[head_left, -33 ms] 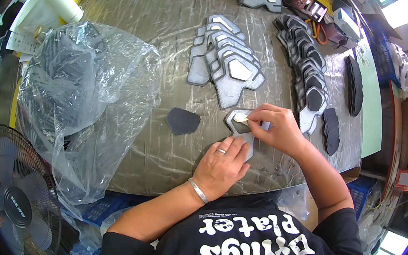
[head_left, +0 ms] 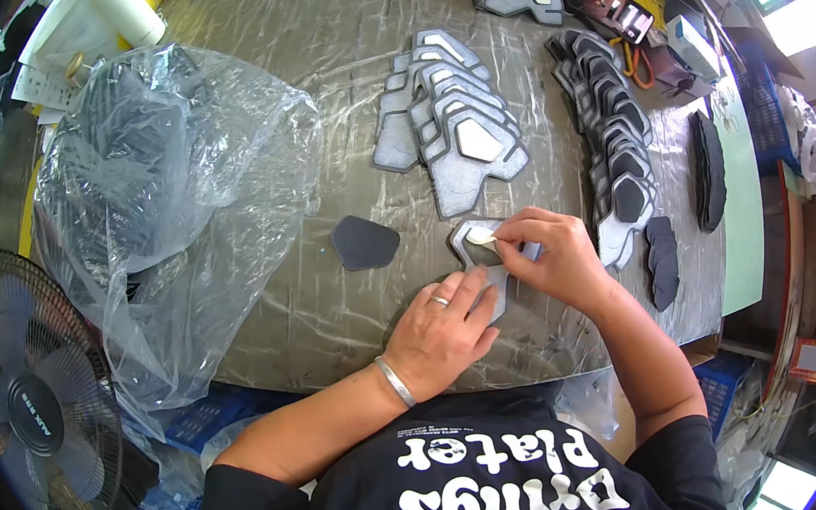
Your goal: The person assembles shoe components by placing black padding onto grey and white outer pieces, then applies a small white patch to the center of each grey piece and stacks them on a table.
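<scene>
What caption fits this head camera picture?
Left hand presses a grey cut-out piece on the table; right hand peels its centre.

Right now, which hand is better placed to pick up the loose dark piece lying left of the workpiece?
Left. The left hand rests flat beside the dark piece, while the right hand pinches a backing strip.

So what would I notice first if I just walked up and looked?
Probably the two hands in the middle: the left hand presses a grey shaped piece flat on the table while the right hand pinches its edge. Then the big crinkly plastic bag on the left.
</scene>
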A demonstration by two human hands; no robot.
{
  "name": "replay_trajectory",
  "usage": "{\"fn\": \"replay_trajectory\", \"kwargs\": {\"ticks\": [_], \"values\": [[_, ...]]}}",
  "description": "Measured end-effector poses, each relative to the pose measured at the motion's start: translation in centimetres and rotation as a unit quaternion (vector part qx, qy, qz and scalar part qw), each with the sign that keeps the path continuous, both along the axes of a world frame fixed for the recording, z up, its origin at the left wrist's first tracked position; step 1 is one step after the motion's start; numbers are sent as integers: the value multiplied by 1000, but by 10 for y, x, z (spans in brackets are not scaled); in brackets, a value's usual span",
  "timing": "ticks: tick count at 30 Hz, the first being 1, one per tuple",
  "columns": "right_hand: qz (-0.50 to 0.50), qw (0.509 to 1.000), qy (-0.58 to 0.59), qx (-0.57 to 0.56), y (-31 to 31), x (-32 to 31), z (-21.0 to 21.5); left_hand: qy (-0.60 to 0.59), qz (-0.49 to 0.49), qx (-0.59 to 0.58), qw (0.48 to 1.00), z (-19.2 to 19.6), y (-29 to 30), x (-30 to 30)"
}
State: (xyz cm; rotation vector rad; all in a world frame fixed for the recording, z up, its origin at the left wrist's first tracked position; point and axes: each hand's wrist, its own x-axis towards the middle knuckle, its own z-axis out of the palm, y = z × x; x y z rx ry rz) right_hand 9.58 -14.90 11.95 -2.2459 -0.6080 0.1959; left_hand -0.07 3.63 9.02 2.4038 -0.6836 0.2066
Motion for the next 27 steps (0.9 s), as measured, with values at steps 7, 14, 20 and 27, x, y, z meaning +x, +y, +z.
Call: {"fn": "replay_trajectory", "kwargs": {"ticks": [7,14,20,27], "values": [[99,973,-175,-109,-2,-4,7,23,17,22,999,2,-3,10],[96,931,-328,-126,-7,-16,-19,9,19,39,999,2,-6,9],[79,976,-185,-84,-8,-2,-5,1,13,62,998,2,-6,9],[114,985,-110,-75,-4,0,13,13,22,49,998,1,-6,7]]}}
